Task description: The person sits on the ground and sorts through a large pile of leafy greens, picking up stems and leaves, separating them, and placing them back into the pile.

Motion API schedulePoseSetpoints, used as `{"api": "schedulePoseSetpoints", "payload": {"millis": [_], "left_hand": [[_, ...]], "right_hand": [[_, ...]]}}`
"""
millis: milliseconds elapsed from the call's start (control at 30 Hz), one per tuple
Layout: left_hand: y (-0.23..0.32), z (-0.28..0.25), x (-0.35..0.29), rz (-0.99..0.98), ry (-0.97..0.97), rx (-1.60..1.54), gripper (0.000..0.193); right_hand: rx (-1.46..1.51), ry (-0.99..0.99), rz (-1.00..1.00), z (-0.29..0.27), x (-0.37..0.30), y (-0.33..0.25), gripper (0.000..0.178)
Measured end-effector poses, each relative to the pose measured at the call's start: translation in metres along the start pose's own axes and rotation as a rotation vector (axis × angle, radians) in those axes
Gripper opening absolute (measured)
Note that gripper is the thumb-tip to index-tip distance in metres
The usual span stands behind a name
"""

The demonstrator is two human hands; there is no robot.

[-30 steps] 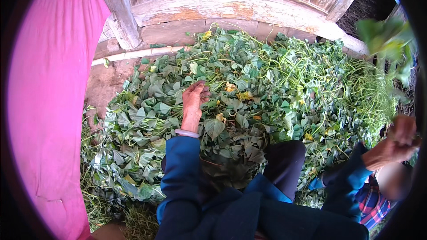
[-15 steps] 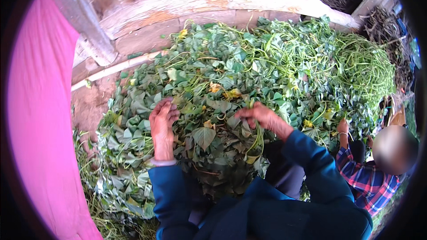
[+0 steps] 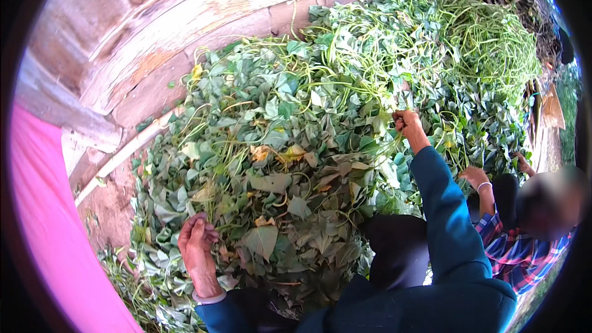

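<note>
A broad heap of cut leafy vines (image 3: 262, 182), with green leaves and pale stems, covers the ground in front of me. My right hand (image 3: 408, 124) reaches out over the heap's right part, its fingers closed round thin green stems (image 3: 390, 143) that trail below it. How many stems it grips is hidden. At the near left edge of the heap my left hand (image 3: 197, 243) hovers low, fingers loosely bent and apart, with nothing visible in them. A few yellowed leaves (image 3: 290, 153) lie in the middle of the heap.
Bare stripped stems (image 3: 490, 43) are piled at the far right. Behind the heap runs a wooden beam (image 3: 228, 9); a pale pole (image 3: 126, 155) lies at its left. Pink cloth (image 3: 52, 228) hangs at the left. A co-worker in a plaid sleeve (image 3: 502, 253) works close on my right.
My right hand has moved away from me and to the right, with stems in it. The left hand sits lower and further left in view. The view has turned rightward.
</note>
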State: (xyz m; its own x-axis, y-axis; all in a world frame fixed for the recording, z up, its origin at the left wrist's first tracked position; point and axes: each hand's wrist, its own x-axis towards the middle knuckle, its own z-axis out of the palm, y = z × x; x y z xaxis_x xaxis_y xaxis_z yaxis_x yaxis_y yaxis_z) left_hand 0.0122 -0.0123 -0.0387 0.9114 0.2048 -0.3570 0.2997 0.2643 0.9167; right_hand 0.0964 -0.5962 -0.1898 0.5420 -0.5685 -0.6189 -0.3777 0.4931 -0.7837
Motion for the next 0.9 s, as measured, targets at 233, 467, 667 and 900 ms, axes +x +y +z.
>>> {"api": "schedulePoseSetpoints", "payload": {"millis": [233, 467, 667, 900], "left_hand": [[-0.021, 0.042, 0.021, -0.033, -0.052, 0.119, 0.018], [-0.041, 0.067, 0.025, -0.046, -0.023, 0.286, 0.017], [-0.036, 0.083, 0.019, -0.093, 0.029, 0.648, 0.034], [-0.037, 0.072, 0.007, -0.072, -0.068, 0.224, 0.016]], "right_hand": [[-0.826, 0.597, -0.283, -0.083, 0.1, 0.02, 0.018], [-1.039, 0.603, -0.42, -0.039, 0.171, 0.038, 0.023], [-1.176, 0.482, -0.305, -0.026, 0.188, 0.044, 0.023], [-1.397, 0.35, -0.732, -0.039, 0.103, -0.021, 0.033]]}}
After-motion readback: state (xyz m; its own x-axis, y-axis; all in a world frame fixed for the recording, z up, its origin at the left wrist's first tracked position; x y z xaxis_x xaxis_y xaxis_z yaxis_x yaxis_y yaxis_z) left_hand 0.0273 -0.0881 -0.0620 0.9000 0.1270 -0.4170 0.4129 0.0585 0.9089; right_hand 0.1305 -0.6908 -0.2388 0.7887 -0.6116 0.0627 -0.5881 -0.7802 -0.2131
